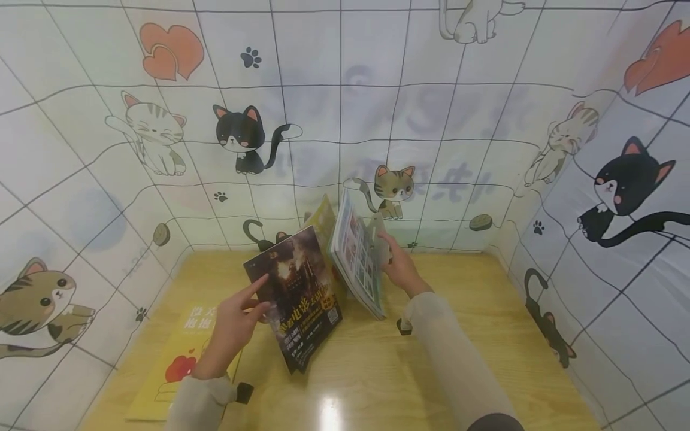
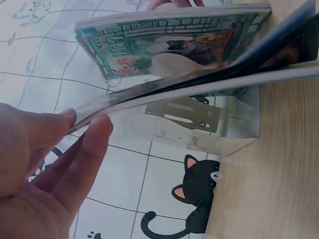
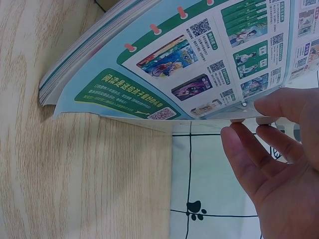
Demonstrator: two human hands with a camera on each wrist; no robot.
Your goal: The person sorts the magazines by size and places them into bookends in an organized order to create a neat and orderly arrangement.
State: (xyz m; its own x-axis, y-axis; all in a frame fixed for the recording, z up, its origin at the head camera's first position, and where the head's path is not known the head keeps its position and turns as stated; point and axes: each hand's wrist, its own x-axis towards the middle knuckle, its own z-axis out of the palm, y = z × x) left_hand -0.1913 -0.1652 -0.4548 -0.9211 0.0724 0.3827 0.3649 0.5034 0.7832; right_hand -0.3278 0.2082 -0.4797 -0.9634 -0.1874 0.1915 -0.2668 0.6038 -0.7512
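Observation:
My left hand [image 1: 235,323] pinches the edge of a dark magazine [image 1: 302,293] with yellow lettering, thumb on one side and fingers on the other. The magazine leans, its lower corner close over the table. To its right, thick magazines [image 1: 356,251] stand tilted, their back cover [image 3: 199,64] printed with small book pictures. My right hand [image 1: 400,266] grips the upper edge of a pale bookend [image 1: 377,230] against that back cover, fingers behind it. In the left wrist view, a slotted bookend plate [image 2: 184,114] shows below the dark magazine.
A yellow book [image 1: 323,218] stands behind the dark magazine. Another yellow book [image 1: 175,365] lies flat on the wooden table [image 1: 372,371] at the left. Cat-printed cloth walls [image 1: 339,120] enclose the table's back and sides.

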